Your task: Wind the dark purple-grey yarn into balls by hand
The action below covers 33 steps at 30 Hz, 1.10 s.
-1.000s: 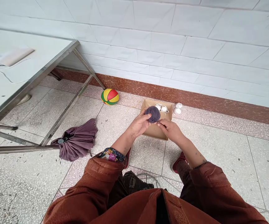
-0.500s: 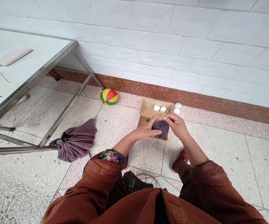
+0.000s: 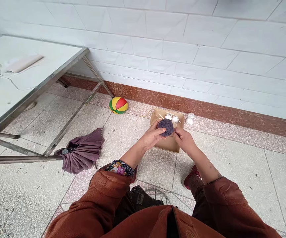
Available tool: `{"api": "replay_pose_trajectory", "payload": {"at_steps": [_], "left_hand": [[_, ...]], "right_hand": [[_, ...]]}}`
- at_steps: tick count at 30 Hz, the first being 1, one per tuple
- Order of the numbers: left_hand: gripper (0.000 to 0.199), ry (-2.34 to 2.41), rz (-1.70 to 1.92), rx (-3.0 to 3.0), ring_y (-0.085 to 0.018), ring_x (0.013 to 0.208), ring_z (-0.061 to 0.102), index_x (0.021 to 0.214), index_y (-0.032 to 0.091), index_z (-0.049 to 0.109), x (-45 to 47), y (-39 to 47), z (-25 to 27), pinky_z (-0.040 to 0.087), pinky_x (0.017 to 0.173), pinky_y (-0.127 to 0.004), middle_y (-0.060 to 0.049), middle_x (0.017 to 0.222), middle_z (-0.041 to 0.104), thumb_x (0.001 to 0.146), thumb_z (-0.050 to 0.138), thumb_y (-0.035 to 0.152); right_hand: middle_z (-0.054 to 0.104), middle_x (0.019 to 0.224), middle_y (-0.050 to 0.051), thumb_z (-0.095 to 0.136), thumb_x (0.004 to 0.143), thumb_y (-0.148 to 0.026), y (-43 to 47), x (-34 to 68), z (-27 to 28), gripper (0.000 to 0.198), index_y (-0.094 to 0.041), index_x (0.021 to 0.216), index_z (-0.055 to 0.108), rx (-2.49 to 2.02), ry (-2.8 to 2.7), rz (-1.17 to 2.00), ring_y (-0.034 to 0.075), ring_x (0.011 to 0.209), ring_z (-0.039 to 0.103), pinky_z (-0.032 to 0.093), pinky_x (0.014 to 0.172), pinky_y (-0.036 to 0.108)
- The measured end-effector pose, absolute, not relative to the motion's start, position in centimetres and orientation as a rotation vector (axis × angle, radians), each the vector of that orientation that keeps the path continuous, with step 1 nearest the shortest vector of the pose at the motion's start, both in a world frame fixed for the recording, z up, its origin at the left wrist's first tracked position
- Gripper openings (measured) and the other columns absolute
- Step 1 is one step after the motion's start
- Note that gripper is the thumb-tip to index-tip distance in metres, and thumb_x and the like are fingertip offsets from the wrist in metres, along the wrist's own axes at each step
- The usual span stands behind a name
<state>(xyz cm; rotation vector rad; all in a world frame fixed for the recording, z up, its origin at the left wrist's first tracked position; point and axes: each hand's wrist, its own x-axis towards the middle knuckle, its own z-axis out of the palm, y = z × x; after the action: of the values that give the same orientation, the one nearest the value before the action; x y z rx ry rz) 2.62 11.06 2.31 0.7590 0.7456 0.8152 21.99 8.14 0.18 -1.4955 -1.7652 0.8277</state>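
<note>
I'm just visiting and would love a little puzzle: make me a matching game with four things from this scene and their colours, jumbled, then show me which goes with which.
Things
1. Yarn ball held in the left hand
2. Larger ball on the floor by a table leg
3. Open box beneath the hands
4. Two small balls on the floor beside the box

Colours
A. White
B. Dark greyish purple
C. Light brown
D. Red, yellow and green

Pairs: 1-B, 2-D, 3-C, 4-A

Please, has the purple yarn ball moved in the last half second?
Yes, the purple yarn ball shifted up-left in view, judged against the cardboard box.
</note>
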Motion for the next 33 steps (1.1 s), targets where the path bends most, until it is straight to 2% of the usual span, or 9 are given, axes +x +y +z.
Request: {"api": "replay_pose_trajectory", "payload": {"at_steps": [4, 7, 10, 14, 16, 19, 23, 28, 33], "left_hand": [[0.058, 1.068, 0.878, 1.038, -0.02, 0.101, 0.061, 0.123, 0.019, 0.054, 2.6, 11.6, 1.9, 0.047, 0.083, -0.031, -0.008, 0.114, 0.064, 0.073, 0.078, 0.034], [0.059, 1.095, 0.795, 1.294, -0.023, 0.106, 0.06, 0.122, 0.019, 0.056, 2.5, 11.5, 1.2, 0.045, 0.097, -0.039, -0.007, 0.114, 0.065, 0.069, 0.079, 0.031], [0.067, 0.958, 0.611, 1.429, -0.027, 0.11, 0.061, 0.13, 0.021, 0.056, 2.5, 11.0, 0.6, 0.043, 0.101, -0.044, -0.008, 0.118, 0.065, 0.068, 0.08, 0.031], [0.087, 0.684, 0.571, 1.304, -0.03, 0.126, 0.056, 0.148, 0.029, 0.045, 2.7, 10.5, 0.4, 0.039, 0.109, -0.048, -0.01, 0.135, 0.061, 0.069, 0.084, 0.032], [0.086, 0.576, 0.618, 1.161, -0.03, 0.128, 0.054, 0.147, 0.03, 0.046, 2.9, 10.4, 0.8, 0.038, 0.11, -0.047, -0.01, 0.138, 0.06, 0.07, 0.084, 0.031], [0.075, 0.514, 0.693, 0.966, -0.03, 0.125, 0.057, 0.138, 0.026, 0.057, 3.1, 10.5, 1.5, 0.04, 0.108, -0.044, -0.011, 0.134, 0.063, 0.069, 0.085, 0.031], [0.067, 0.644, 0.862, 0.84, -0.025, 0.115, 0.061, 0.129, 0.022, 0.06, 3.1, 11.0, 1.7, 0.044, 0.104, -0.04, -0.01, 0.125, 0.066, 0.068, 0.087, 0.03], [0.06, 0.963, 0.942, 1.067, -0.022, 0.109, 0.06, 0.124, 0.019, 0.057, 3.0, 11.7, 0.8, 0.043, 0.105, -0.041, -0.008, 0.116, 0.066, 0.072, 0.083, 0.036], [0.051, 1.039, 0.776, 1.354, -0.025, 0.109, 0.058, 0.121, 0.018, 0.057, 2.9, 11.3, 0.4, 0.044, 0.104, -0.044, -0.009, 0.114, 0.064, 0.076, 0.075, 0.035]], "right_hand": [[0.069, 0.08, 0.002, 0.057, 0.094, -0.037, 7.6, 21.6, 1.8, 0.02, -0.022, 0.083, 0.067, -1.305, -1.788, 1.059, 0.018, 0.075, 0.061, 0.047, 0.074, 0.031], [0.07, 0.084, 0.002, 0.061, 0.093, -0.041, 7.6, 21.8, 2.9, 0.021, -0.023, 0.088, 0.07, -1.216, -1.649, 1.168, 0.018, 0.077, 0.062, 0.048, 0.074, 0.031], [0.067, 0.08, 0.001, 0.064, 0.09, -0.043, 8.0, 22.5, 3.0, 0.022, -0.022, 0.086, 0.069, -1.265, -1.493, 1.102, 0.017, 0.075, 0.059, 0.047, 0.073, 0.031], [0.061, 0.073, 0.0, 0.063, 0.089, -0.046, 8.7, 23.3, 1.7, 0.026, -0.021, 0.08, 0.066, -1.423, -1.428, 0.968, 0.016, 0.068, 0.053, 0.043, 0.068, 0.03], [0.06, 0.07, 0.0, 0.059, 0.09, -0.045, 8.9, 23.4, 1.0, 0.027, -0.021, 0.078, 0.065, -1.489, -1.453, 0.956, 0.016, 0.066, 0.052, 0.041, 0.066, 0.03], [0.064, 0.072, 0.001, 0.054, 0.091, -0.038, 8.8, 23.2, 0.2, 0.023, -0.022, 0.08, 0.064, -1.545, -1.552, 0.951, 0.018, 0.068, 0.056, 0.042, 0.066, 0.03], [0.067, 0.077, 0.002, 0.054, 0.091, -0.032, 8.3, 22.2, 0.1, 0.017, -0.022, 0.081, 0.063, -1.475, -1.727, 0.924, 0.019, 0.073, 0.06, 0.044, 0.068, 0.03], [0.067, 0.08, 0.001, 0.056, 0.096, -0.033, 7.4, 21.4, 1.6, 0.019, -0.023, 0.082, 0.065, -1.225, -1.901, 1.064, 0.017, 0.074, 0.061, 0.045, 0.073, 0.03], [0.071, 0.086, 0.001, 0.063, 0.093, -0.04, 7.2, 22.3, 3.2, 0.018, -0.024, 0.09, 0.071, -1.128, -1.656, 1.226, 0.018, 0.079, 0.063, 0.049, 0.076, 0.032]]}}
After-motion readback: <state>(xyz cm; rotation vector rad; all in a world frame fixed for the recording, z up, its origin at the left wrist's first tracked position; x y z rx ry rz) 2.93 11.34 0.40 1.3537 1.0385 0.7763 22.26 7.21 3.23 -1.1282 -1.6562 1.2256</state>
